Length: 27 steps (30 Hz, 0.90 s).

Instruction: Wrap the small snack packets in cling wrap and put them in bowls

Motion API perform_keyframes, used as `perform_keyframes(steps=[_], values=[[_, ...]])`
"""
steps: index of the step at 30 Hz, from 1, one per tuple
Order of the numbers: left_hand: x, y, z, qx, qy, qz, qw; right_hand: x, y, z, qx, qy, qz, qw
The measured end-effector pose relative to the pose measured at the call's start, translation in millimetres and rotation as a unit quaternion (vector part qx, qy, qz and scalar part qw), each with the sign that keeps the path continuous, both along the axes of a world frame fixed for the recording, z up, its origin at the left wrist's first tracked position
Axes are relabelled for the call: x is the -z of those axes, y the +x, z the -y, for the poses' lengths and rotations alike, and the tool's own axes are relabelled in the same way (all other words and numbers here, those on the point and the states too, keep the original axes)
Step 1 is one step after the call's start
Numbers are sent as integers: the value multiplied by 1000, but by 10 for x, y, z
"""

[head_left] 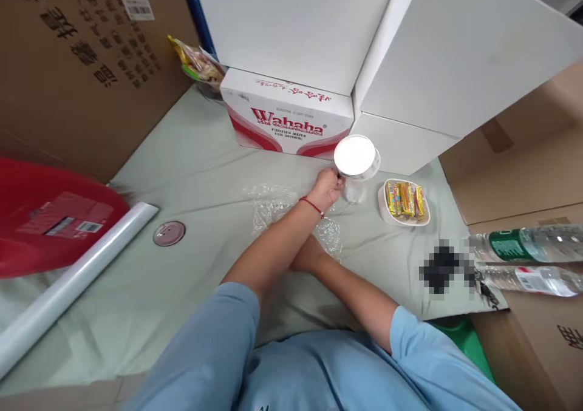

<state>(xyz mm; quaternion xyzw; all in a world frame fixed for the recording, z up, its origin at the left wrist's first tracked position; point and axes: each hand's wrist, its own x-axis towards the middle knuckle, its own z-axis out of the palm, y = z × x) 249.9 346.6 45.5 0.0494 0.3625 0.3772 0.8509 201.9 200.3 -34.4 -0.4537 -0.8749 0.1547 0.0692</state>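
Note:
My left hand (328,187), with a red string bracelet at the wrist, is closed at the left edge of a white round cup-like container (356,157). The container stands out in front of the white cabinet, its pale round top facing me. Something clear (354,191) shows just beneath it; I cannot make out what it is. My right hand (306,254) passes below my left forearm, and its fingers are hidden there. Around it lies crumpled clear plastic film (268,207) on the pale green cloth (204,265).
A Wahaha water carton (291,122) stands against the white cabinet (296,22). To the right are a tub of yellow-wrapped snacks (404,203) and two plastic bottles (546,244). At left lie a round pinkish disc (169,233), a white roll (82,283) and a red object (54,217).

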Motion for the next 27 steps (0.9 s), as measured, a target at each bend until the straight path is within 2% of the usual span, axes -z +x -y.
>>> perform_keyframes(steps=[9, 14, 20, 24, 27], values=[[-240, -103, -250, -44, 89, -61, 993, -81, 19, -6, 10, 36, -27, 999], [-326, -15, -191, -32, 121, -84, 989, -76, 23, -5, 10, 31, -37, 999], [-350, 33, -62, -19, 108, -73, 991, -12, 17, -6, 17, 14, -61, 998], [-285, -190, 115, -10, 109, -43, 993, 18, 20, -31, 33, 7, -116, 993], [-146, -574, 302, -67, 65, 67, 993, 13, 15, -56, 54, -4, -156, 986]])
